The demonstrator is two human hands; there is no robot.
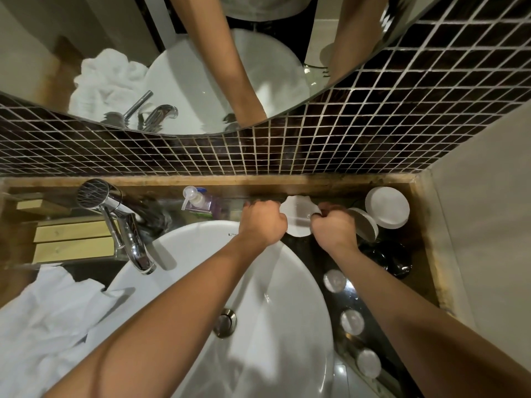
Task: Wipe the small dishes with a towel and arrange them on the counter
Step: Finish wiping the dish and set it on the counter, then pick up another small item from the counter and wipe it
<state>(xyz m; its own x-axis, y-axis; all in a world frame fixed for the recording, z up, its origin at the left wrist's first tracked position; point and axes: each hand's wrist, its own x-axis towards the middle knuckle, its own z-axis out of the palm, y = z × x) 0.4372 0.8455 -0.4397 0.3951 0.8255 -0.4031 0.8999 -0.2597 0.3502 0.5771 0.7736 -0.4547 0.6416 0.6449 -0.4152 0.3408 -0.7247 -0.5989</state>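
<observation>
Head view: a small white dish [297, 219] is clamped between left hand [263, 222] and right hand [334, 228]; round dishes [388, 206] are seen at 3 o'clock, the basin [201, 282] at 7 o'clock.

Bathroom: white basin [301, 326], chrome tap [129, 239], mirror [86, 53], mosaic tiles [316, 145].

Both hands hold a small white dish [297, 222] above the far edge of the dark tabletop [321, 259], just beyond the rim of the white sink [201, 254]: the left hand [263, 224] is closed in a grip on its left edge, and the right hand [334, 228] pinches its right edge. Two white round dishes [386, 206] lie just right of the right hand. A white towel [48, 320] lies crumpled left of the sink, below the chrome faucet [126, 228].
</observation>
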